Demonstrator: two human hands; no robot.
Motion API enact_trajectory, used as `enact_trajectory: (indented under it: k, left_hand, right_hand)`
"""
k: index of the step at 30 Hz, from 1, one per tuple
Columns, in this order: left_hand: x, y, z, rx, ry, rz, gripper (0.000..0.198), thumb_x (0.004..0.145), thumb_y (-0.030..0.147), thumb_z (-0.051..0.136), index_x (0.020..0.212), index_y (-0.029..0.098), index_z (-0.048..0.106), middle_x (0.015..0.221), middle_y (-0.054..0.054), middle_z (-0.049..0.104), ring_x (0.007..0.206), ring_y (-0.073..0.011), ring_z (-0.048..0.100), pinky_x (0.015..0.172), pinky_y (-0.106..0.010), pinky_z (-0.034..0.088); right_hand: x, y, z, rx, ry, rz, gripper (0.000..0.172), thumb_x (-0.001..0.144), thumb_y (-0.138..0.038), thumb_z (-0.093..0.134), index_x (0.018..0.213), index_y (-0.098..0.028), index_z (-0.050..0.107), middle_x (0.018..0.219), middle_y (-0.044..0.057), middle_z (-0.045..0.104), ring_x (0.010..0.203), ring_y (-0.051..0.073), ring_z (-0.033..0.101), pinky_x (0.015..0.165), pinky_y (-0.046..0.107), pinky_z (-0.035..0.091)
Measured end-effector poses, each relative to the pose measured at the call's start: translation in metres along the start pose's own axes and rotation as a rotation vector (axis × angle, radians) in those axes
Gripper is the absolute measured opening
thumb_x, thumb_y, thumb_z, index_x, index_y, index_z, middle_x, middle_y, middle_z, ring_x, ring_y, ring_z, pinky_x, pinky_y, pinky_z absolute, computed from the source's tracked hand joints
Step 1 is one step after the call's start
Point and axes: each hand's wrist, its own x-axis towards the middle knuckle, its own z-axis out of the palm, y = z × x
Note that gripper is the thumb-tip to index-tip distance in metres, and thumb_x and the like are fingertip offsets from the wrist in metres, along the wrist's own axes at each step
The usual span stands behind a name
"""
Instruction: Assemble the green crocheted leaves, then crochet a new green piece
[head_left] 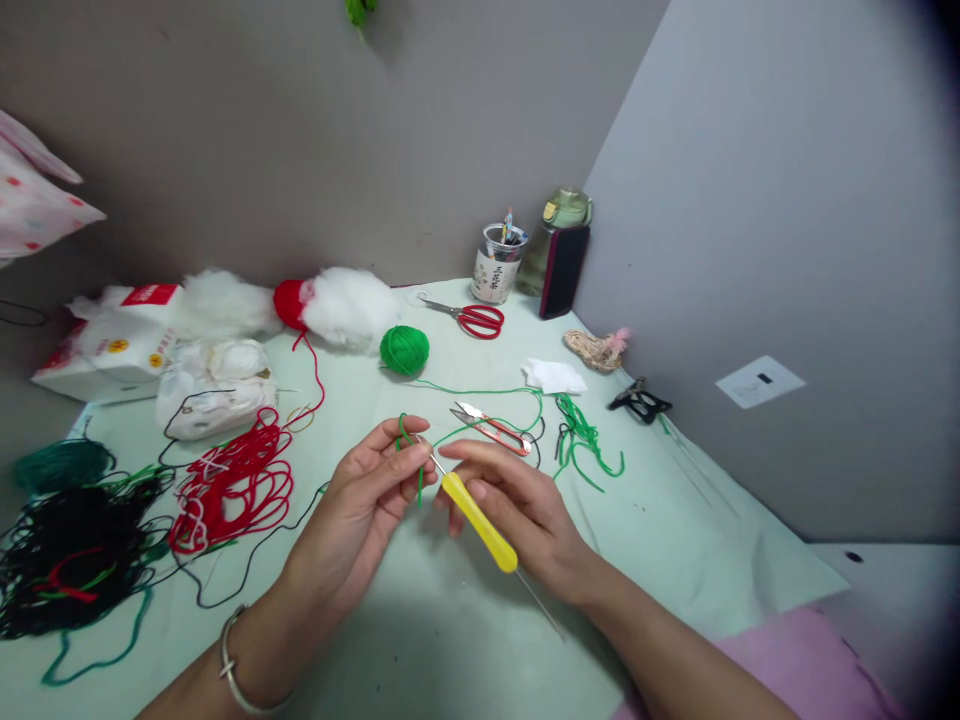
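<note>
Pale green cloth (pixel 450 650) spreads beneath our fingers (pixel 411 461), and beyond their tips sit orange-handled snips (pixel 510 436), a round, tightly wound green yarn ball (pixel 405 350) and red-handled scissors (pixel 480 321), with fluffy white stuffing (pixel 354 306) farther off and a loose red yarn tangle (pixel 232 490) to our fingers' left. Our left hand (pixel 365 490), thumb and fingertip together, pinches a thin, looped green strand (pixel 421 487) at the metal tip of the crochet hook (pixel 480 522), while our right hand (pixel 534 508) is clamped on its smooth yellow handle, just right of those pinching fingers.
</note>
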Motion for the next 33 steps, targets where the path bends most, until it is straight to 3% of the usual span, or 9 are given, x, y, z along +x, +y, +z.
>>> enact_trajectory:
  k: [4, 7, 11, 14, 17, 20, 23, 28, 33]
  left_hand:
    - [0.0, -0.004, -0.002, 0.005, -0.012, -0.028, 0.028, 0.078, 0.019, 0.084, 0.101, 0.02, 0.07, 0.077, 0.004, 0.066, 0.069, -0.0077, 0.063, 0.067, -0.016, 0.052]
    - [0.002, -0.009, -0.003, 0.141, -0.062, 0.007, 0.037, 0.081, 0.022, 0.082, 0.114, 0.023, 0.069, 0.078, 0.005, 0.064, 0.07, -0.0079, 0.061, 0.069, -0.018, 0.05]
    - [0.006, -0.017, -0.005, 0.379, -0.099, 0.117, 0.058, 0.08, 0.02, 0.082, 0.134, 0.027, 0.062, 0.078, 0.005, 0.065, 0.074, -0.0107, 0.06, 0.074, -0.022, 0.049]
    - [0.008, -0.022, -0.007, 0.452, -0.116, 0.092, 0.063, 0.078, 0.021, 0.082, 0.137, 0.03, 0.062, 0.074, 0.006, 0.063, 0.073, -0.0119, 0.06, 0.075, -0.025, 0.048]
    - [0.008, -0.023, -0.007, 0.481, -0.124, 0.08, 0.064, 0.076, 0.022, 0.083, 0.136, 0.032, 0.064, 0.074, 0.006, 0.062, 0.075, -0.0132, 0.062, 0.078, -0.027, 0.048]
    - [0.007, -0.022, -0.005, 0.543, -0.122, 0.108, 0.064, 0.076, 0.023, 0.082, 0.137, 0.031, 0.064, 0.072, 0.006, 0.063, 0.073, -0.0146, 0.062, 0.077, -0.028, 0.049]
    - [0.005, -0.022, -0.002, 0.633, -0.101, 0.184, 0.064, 0.075, 0.021, 0.081, 0.136, 0.029, 0.066, 0.07, 0.005, 0.064, 0.071, -0.0158, 0.062, 0.076, -0.029, 0.05]
    - [0.002, -0.027, -0.001, 0.771, -0.087, 0.297, 0.051, 0.075, 0.017, 0.078, 0.124, 0.028, 0.075, 0.077, 0.001, 0.07, 0.071, -0.0171, 0.062, 0.073, -0.028, 0.051]
    - [0.003, -0.027, -0.005, 0.811, -0.042, 0.393, 0.053, 0.078, 0.019, 0.079, 0.128, 0.034, 0.072, 0.09, 0.001, 0.066, 0.064, -0.0115, 0.056, 0.068, -0.025, 0.05]
  right_hand:
    - [0.0, 0.002, 0.001, -0.449, 0.046, -0.379, 0.038, 0.098, -0.015, 0.059, 0.135, -0.021, 0.061, 0.106, 0.01, 0.07, 0.096, 0.019, 0.066, 0.084, 0.035, 0.056]
    - [0.0, -0.002, -0.001, -0.61, 0.151, -0.46, 0.027, 0.099, -0.016, 0.056, 0.122, -0.018, 0.07, 0.1, 0.011, 0.07, 0.089, 0.019, 0.065, 0.078, 0.035, 0.056]
    - [0.0, -0.007, -0.007, -0.461, 0.269, -0.343, 0.022, 0.101, -0.019, 0.054, 0.111, -0.021, 0.073, 0.09, 0.006, 0.072, 0.08, 0.018, 0.065, 0.074, 0.036, 0.055]
    - [0.001, -0.007, -0.01, -0.354, 0.284, -0.258, 0.02, 0.103, -0.022, 0.052, 0.107, -0.022, 0.072, 0.077, 0.003, 0.07, 0.071, 0.017, 0.064, 0.069, 0.036, 0.053]
    - [0.002, -0.008, -0.009, -0.398, 0.262, -0.276, 0.02, 0.103, -0.023, 0.051, 0.098, -0.021, 0.07, 0.079, 0.003, 0.068, 0.074, 0.018, 0.062, 0.07, 0.035, 0.051]
    - [0.002, -0.008, -0.009, -0.473, 0.346, -0.295, 0.028, 0.103, -0.021, 0.047, 0.079, -0.02, 0.063, 0.079, 0.004, 0.062, 0.078, 0.017, 0.059, 0.072, 0.034, 0.049]
    - [0.003, -0.007, -0.008, -0.456, 0.388, -0.136, 0.029, 0.103, -0.022, 0.047, 0.077, -0.02, 0.06, 0.078, 0.002, 0.058, 0.075, 0.016, 0.055, 0.069, 0.031, 0.044]
    - [0.011, -0.005, -0.007, -0.218, 0.101, 0.244, 0.007, 0.09, -0.022, 0.067, 0.085, -0.02, 0.071, 0.075, -0.001, 0.063, 0.067, 0.013, 0.053, 0.06, 0.026, 0.039]
    - [0.014, -0.005, -0.01, -0.023, 0.231, 0.336, 0.009, 0.083, -0.025, 0.071, 0.078, -0.019, 0.074, 0.064, -0.003, 0.064, 0.063, 0.012, 0.055, 0.063, 0.026, 0.042]
